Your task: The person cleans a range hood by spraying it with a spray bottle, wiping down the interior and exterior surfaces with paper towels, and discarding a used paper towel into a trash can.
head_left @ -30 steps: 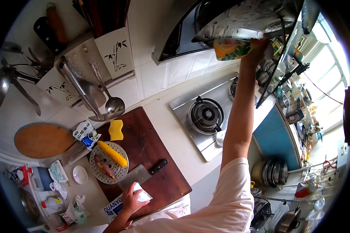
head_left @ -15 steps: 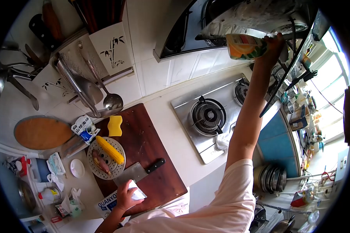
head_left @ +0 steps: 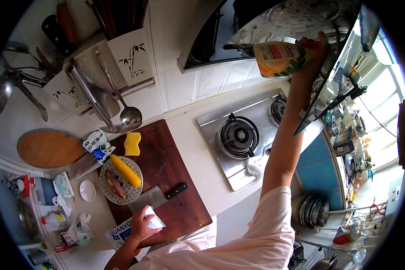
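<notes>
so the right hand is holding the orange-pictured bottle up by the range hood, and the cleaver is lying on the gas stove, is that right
Not quite: the cleaver is lying on the dark wooden cutting board, not the gas stove, as the head view shows. The right hand is holding the orange-pictured bottle up by the range hood.

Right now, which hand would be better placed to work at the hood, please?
Probably the right hand: it holds the bottle up near the hood; the left hand is down at the board.
</notes>
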A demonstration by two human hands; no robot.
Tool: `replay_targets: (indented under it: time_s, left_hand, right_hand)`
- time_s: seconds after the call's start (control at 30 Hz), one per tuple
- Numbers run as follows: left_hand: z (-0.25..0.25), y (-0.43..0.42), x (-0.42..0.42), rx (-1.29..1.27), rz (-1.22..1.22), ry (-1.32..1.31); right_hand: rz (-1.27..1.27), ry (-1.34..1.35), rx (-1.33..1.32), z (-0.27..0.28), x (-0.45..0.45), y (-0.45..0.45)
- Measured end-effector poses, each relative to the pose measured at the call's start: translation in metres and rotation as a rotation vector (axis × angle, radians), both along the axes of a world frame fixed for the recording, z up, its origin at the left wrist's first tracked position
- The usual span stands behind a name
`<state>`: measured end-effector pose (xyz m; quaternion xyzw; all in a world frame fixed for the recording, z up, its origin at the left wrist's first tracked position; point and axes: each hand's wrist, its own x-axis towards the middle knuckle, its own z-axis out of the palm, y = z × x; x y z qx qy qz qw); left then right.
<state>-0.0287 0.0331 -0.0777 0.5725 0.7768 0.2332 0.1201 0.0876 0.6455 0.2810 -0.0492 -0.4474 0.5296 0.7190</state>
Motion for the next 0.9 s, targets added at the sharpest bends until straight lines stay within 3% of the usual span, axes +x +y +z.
replay_targets:
  time_s: [0.07, 0.3, 0.4, 0.67, 0.83, 0.9]
  left_hand:
    - [0.000, 0.001, 0.001, 0.020, -0.009, -0.001]
    - [0.000, -0.002, 0.002, 0.009, -0.004, 0.018]
    - [0.000, -0.001, 0.002, 0.015, -0.010, 0.022]
    - [-0.001, -0.004, 0.003, 0.046, -0.013, 0.042]
    - [-0.004, -0.005, 0.002, 0.067, -0.021, 0.053]
    - [-0.007, -0.007, 0.002, 0.079, -0.020, 0.052]
  right_hand:
    - [0.022, 0.103, 0.026, -0.012, -0.004, 0.003]
    - [0.019, 0.008, 0.274, -0.015, -0.018, -0.019]
    - [-0.017, -0.061, 0.290, -0.005, -0.025, -0.052]
    - [-0.203, 0.063, 0.189, 0.003, -0.043, -0.071]
    - [-0.314, -0.039, 0.292, 0.011, -0.036, -0.071]
    - [-0.266, -0.057, 0.213, 0.015, -0.034, -0.082]
